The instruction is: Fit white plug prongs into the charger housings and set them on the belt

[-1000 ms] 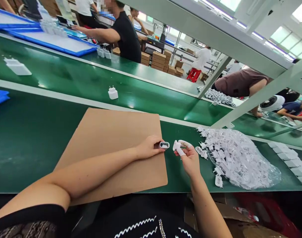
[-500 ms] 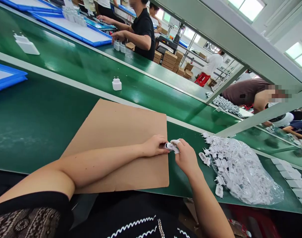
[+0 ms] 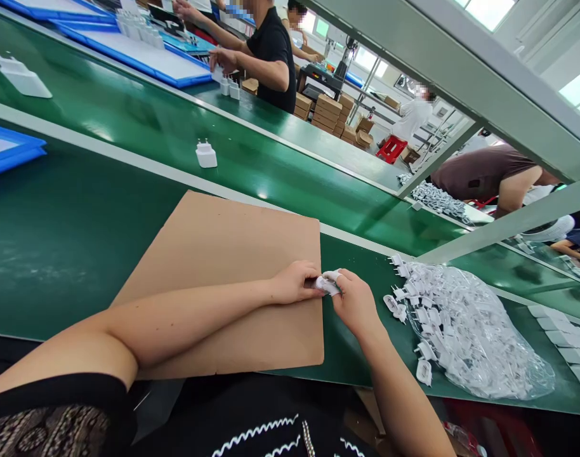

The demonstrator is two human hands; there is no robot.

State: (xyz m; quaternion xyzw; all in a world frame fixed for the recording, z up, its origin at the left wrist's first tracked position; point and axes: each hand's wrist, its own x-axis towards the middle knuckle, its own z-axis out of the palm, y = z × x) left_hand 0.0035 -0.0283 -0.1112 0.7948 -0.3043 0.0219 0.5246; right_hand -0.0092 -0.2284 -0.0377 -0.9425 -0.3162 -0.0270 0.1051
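Observation:
My left hand (image 3: 294,282) and my right hand (image 3: 354,304) meet at the right edge of a brown cardboard sheet (image 3: 223,266) on the green bench. Both are closed on a small white charger part (image 3: 327,284) pinched between their fingertips; its two halves are pressed together and mostly hidden by the fingers. To the right of my right hand lies a clear plastic bag heaped with several white plug parts (image 3: 461,324), some spilled loose onto the bench near the hand.
A finished white charger (image 3: 206,154) stands on the green conveyor belt (image 3: 128,120) beyond the cardboard. Blue trays (image 3: 9,149) sit at the left. A grey metal frame post (image 3: 504,222) crosses at the right. Other people work at benches behind; white housings (image 3: 556,333) line the far right.
A second ago my hands held two separate pieces a little apart; they have come together and now press the pieces into one. The charger on the belt has drifted left.

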